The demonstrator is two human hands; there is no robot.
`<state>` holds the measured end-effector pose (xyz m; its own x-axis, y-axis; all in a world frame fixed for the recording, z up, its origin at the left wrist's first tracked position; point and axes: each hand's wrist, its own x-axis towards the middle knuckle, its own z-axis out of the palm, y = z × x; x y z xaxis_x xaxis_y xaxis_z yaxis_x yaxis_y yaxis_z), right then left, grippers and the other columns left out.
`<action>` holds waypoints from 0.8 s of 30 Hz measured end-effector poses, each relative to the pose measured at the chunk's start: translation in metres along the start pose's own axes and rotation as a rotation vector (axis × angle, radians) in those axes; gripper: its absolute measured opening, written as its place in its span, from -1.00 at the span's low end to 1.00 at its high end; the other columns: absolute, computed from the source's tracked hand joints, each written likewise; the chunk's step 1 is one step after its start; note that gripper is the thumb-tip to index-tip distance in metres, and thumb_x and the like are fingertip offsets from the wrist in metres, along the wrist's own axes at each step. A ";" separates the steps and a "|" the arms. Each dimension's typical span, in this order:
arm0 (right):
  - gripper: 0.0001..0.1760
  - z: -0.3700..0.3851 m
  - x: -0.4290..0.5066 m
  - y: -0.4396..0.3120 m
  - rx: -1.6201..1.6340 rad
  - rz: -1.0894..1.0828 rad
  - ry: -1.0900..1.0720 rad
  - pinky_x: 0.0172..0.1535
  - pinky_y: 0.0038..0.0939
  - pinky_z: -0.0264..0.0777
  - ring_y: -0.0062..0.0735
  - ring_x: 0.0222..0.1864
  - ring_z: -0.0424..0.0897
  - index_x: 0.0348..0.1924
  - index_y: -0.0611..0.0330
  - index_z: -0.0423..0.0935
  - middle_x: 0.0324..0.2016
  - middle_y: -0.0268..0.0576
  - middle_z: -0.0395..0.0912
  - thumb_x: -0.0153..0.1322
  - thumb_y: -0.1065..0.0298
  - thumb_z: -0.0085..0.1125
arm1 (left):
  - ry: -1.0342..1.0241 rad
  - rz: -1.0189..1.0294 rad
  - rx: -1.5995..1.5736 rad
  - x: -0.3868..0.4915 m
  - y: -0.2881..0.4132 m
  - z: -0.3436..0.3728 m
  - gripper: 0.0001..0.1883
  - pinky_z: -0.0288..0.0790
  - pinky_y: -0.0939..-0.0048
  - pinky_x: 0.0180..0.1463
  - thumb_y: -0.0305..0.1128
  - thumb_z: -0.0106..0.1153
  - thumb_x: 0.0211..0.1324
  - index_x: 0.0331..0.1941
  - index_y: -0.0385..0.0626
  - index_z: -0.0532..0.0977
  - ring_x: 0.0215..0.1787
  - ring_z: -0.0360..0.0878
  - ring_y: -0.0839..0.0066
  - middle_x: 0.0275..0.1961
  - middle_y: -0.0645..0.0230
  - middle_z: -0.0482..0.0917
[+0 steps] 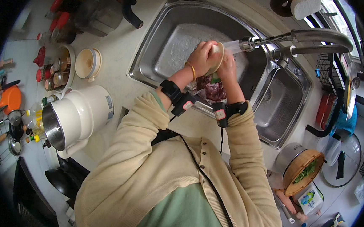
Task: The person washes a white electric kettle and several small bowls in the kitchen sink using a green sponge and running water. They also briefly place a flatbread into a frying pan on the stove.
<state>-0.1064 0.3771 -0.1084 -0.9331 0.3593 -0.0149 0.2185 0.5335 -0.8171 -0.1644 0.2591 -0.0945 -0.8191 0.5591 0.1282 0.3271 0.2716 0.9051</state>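
Note:
My left hand [204, 58] and my right hand [227, 66] both hold a small cream round piece [216, 56], a cup or lid, with its rim facing up and right. It is at the end of the faucet's spout [234, 46], over the large steel sink basin [180, 41]. Some fingers are hidden behind the piece. Below my hands, dark red food [213, 89] in what looks like clear plastic lies at the sink's near edge, with a bit of green beside it. The basin floor is wet.
Left on the counter stand a white jug [82, 111] with a steel interior, a cream lid [86, 64] and spice jars [61, 79]. To the right are a smaller basin [276, 107], a pot [291, 156], a bamboo steamer [290, 185] with green leaves, and a glass lid [351, 165].

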 end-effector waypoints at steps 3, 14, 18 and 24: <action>-0.65 0.001 -0.004 0.006 0.590 0.145 -0.109 -0.29 -0.18 0.36 0.08 -0.28 0.51 -0.25 0.29 0.43 -0.28 0.19 0.49 0.40 0.18 -0.20 | -0.047 0.293 0.234 -0.017 0.000 -0.006 -0.55 0.27 0.40 0.05 -0.14 0.01 0.10 0.04 -0.07 0.29 0.03 0.32 0.42 -0.02 0.26 0.36; -0.73 -0.011 -0.004 -0.032 -0.200 -0.186 0.168 -0.44 -0.04 0.35 0.21 -0.48 0.47 -0.29 0.22 0.40 -0.49 0.15 0.49 0.37 0.17 -0.07 | 0.050 -0.804 -0.996 -0.004 0.012 0.010 -0.57 0.38 0.47 -0.35 0.12 -0.22 0.17 -0.13 0.06 0.38 -0.23 0.44 0.59 -0.24 0.47 0.47; -0.65 -0.001 -0.003 -0.013 -0.082 0.028 0.070 -0.40 -0.19 0.38 0.08 -0.41 0.49 -0.45 0.28 0.38 -0.46 0.20 0.46 0.39 0.13 -0.11 | 0.138 -0.144 -0.248 -0.012 0.006 0.010 -0.63 0.29 0.42 -0.02 -0.14 -0.05 0.15 0.00 -0.02 0.31 -0.14 0.43 0.33 -0.18 0.28 0.42; -0.64 -0.025 -0.011 0.001 1.000 0.821 -0.147 -0.37 -0.49 0.39 -0.51 -0.44 0.48 -0.28 0.12 0.48 -0.43 -0.32 0.48 0.39 0.01 -0.12 | 0.047 0.086 -0.198 -0.021 0.009 -0.019 -0.67 0.23 0.45 0.06 -0.24 -0.18 0.23 0.04 -0.07 0.28 -0.02 0.37 0.32 0.00 0.20 0.35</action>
<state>-0.0885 0.3929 -0.0944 -0.6659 0.1856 -0.7226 0.4899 -0.6216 -0.6112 -0.1530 0.2345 -0.0813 -0.8147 0.5351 0.2234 0.3021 0.0628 0.9512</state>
